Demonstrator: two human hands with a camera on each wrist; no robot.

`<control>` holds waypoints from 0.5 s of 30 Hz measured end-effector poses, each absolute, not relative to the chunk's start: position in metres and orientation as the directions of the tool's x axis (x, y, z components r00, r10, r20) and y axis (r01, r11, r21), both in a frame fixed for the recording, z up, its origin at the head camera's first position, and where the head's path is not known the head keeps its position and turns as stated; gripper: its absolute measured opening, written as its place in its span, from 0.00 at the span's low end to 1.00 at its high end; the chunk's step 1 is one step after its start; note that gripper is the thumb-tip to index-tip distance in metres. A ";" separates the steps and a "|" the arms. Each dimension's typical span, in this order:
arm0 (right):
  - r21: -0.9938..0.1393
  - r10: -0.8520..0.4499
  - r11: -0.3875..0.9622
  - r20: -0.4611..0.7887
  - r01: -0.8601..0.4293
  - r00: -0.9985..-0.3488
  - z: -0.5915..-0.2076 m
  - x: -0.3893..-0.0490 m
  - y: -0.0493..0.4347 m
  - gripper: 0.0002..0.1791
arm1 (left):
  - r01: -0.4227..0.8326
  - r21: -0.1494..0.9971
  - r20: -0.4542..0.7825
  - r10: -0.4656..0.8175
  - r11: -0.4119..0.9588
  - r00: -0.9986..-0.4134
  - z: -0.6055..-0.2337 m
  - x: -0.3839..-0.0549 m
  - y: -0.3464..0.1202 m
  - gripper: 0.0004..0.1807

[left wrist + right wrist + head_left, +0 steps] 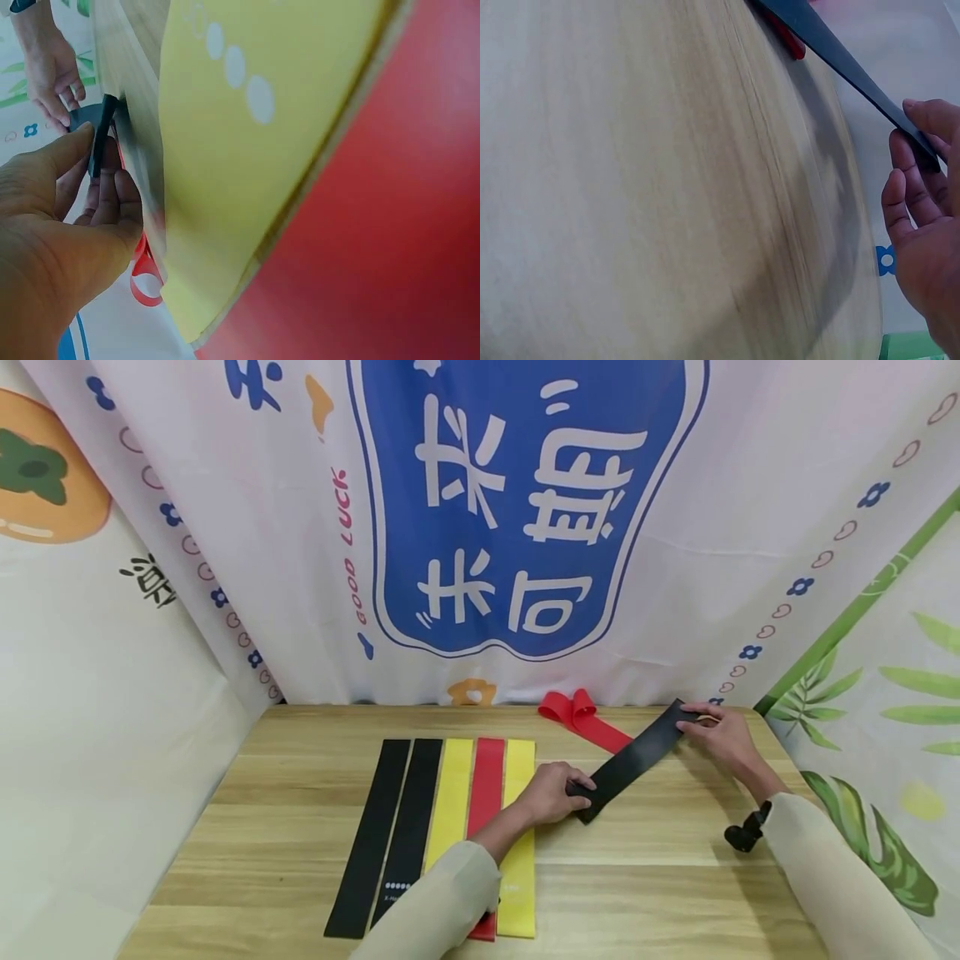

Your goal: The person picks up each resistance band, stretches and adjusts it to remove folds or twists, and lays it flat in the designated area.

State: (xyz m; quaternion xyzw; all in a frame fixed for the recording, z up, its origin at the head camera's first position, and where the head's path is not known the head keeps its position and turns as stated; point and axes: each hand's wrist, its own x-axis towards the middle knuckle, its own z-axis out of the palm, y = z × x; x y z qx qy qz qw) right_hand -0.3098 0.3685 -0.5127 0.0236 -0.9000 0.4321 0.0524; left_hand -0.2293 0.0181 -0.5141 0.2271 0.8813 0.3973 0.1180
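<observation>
A flat black resistance band (633, 764) is stretched out at a slant between both hands, over the right part of the table. My left hand (553, 793) pinches its near end between thumb and fingers. At the far end, my right hand (722, 735) pinches it the same way, seen close up in the right wrist view with the band (847, 67) held above the wood. Behind the black band lies a red band (592, 720), its left end curled into loops and its other end passing under the black one in the head view.
Left of the hands, a row of flat bands lies side by side: two black bands (367, 835), two yellow bands (519, 843) and a red band (487, 777) between the yellow ones. My left forearm crosses over them. A printed curtain (300, 568) hangs at the table's back edge.
</observation>
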 end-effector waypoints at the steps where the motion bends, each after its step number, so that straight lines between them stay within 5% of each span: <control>1: -0.774 0.003 0.627 0.119 -0.091 -0.993 -0.512 -0.310 0.368 0.26 | 0.303 0.761 -0.029 0.495 0.574 -0.868 -0.514 -0.229 0.018 0.12; 15: -0.816 -0.015 0.560 0.166 -0.146 -0.986 -0.509 -0.312 0.358 0.22 | 0.224 0.836 -0.046 0.471 0.501 -0.881 -0.511 -0.216 0.008 0.11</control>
